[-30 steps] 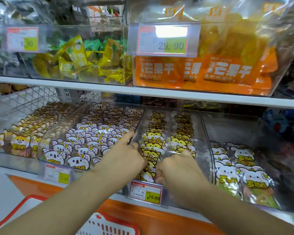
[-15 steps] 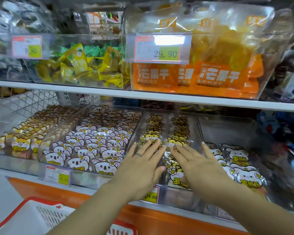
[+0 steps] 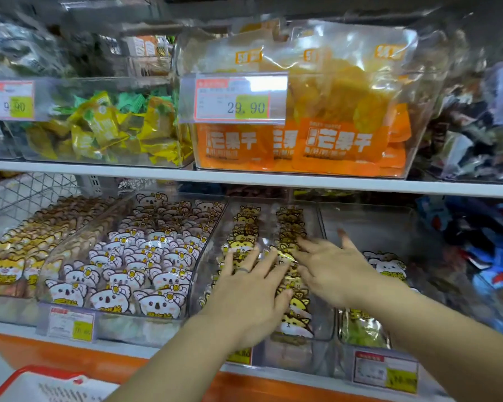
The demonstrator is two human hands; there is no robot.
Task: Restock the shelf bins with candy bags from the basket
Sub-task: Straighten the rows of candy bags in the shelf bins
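Head view: left hand (image 3: pixel 253 291) and right hand (image 3: pixel 334 271) lie flat on the yellow cat candy bags (image 3: pixel 295 322) in the middle bin (image 3: pixel 291 355)
Both hands are side by side; their fingers (image 3: pixel 244 264) are straight and spread, grasping nothing, pressing on the rows of bags; the clear bin sits on the lower shelf just right of the koala bags (image 3: pixel 114 297); the red basket (image 3: pixel 18 375) shows at lower left, below the shelf edge; orange mango bags (image 3: pixel 331 140) stand on the shelf above.

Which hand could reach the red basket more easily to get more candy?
Probably the left. The left hand lies flat on the yellow cat bags, on the same side as the red basket at the lower left. The right hand is spread farther right and would have to cross the left arm.
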